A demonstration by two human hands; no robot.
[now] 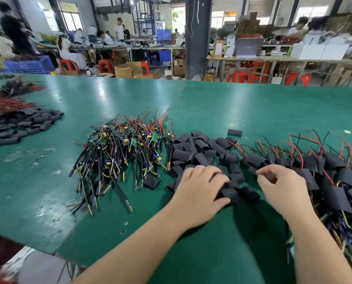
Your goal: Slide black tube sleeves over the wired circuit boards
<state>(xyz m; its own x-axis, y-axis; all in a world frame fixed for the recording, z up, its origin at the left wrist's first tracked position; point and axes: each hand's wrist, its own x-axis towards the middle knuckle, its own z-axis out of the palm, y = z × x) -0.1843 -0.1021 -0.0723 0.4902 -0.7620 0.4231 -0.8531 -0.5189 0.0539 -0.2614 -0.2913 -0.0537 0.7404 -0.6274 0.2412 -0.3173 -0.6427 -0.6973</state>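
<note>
Fingers (216, 177) of left hand (199, 193) wrapped round black sleeve (230, 194) at near edge of loose sleeves (193, 150) on green tabletop (212, 103); right hand (281, 187) curled beside it, hold unclear; wired boards (128, 140) heaped just left

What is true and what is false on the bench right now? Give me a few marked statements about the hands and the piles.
1. The left hand grips a black tube sleeve. True.
2. The unsleeved circuit boards lie right of the loose sleeves. False: the unsleeved circuit boards lie left of the loose sleeves.
3. Sleeved boards are heaped beside the right hand. True.
4. The right hand rests on the unsleeved circuit boards. False: it is by the sleeved boards, well apart from them.
</note>
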